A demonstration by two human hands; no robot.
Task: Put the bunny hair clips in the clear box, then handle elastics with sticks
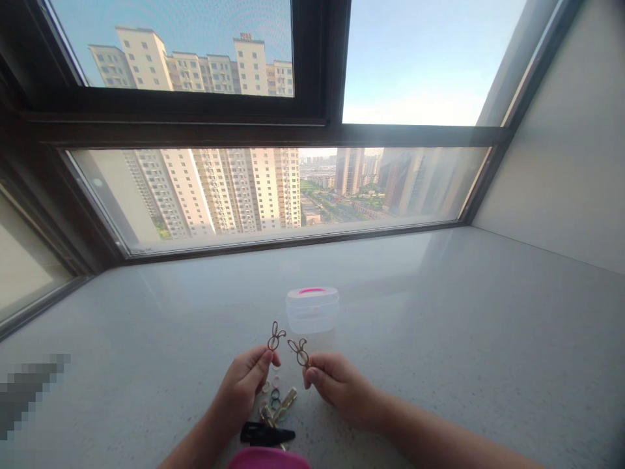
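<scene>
high-rise flat: wide window (273, 189), apartment towers (219, 189) outside, stone sill (439, 312).

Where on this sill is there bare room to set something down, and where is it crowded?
The stone sill is bare to the right of the plastic tub, up to the side wall, and to the left toward the window frame. It is crowded between the left hand and right hand, over the heap of clips.
</scene>
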